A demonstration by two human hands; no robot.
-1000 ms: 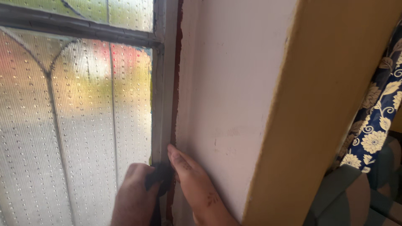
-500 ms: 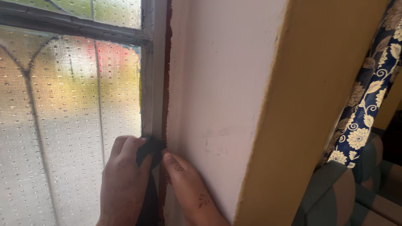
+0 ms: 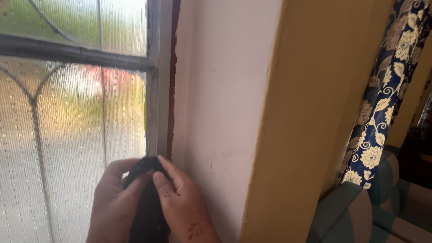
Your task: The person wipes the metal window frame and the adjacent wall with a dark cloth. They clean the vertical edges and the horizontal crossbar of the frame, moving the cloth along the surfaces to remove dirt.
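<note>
Both hands are bunching up a black cloth right at the window's edge. The left hand is gripping the cloth from the glass side, fingers curled around it, and the right hand is pinching the top of it from the wall side, with a little dark leaf-like mark showing near the wrist. The cloth is sitting between the two hands, pressed up against the grey window frame where it meets the white wall.

As for progress, honestly hard to call. The frame above the hands is looking grimy, with chipped reddish paint along the seam, so I'm guessing most of that upright strip is waiting to be wiped. The frosted glass isn't giving much away. A blue floral curtain is hanging off to the right.
</note>
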